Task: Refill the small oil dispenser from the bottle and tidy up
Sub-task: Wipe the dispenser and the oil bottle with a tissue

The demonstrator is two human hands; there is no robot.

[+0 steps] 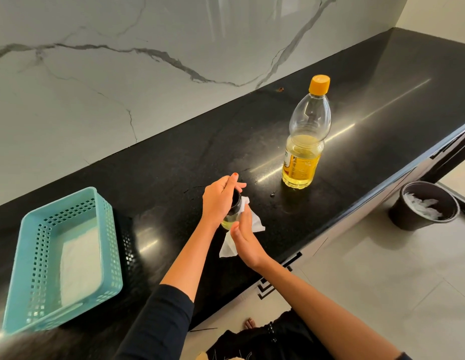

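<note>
While the left hand [218, 201] grips the small oil dispenser [236, 204] over the surface [174, 162], the right hand [246, 241], fingers straight, presses a white tissue [255, 222] against it; the capped oil bottle [302, 162] stands apart.

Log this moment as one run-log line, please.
left hand grips dispenser | right hand presses tissue on dispenser | bottle capped, upright

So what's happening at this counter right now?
A person's left hand grips the small glass oil dispenser with a black top, while the right hand presses a white paper tissue against its side. The clear plastic oil bottle, yellow cap on, stands on the black stone counter; a teal perforated basket sits left.
</note>
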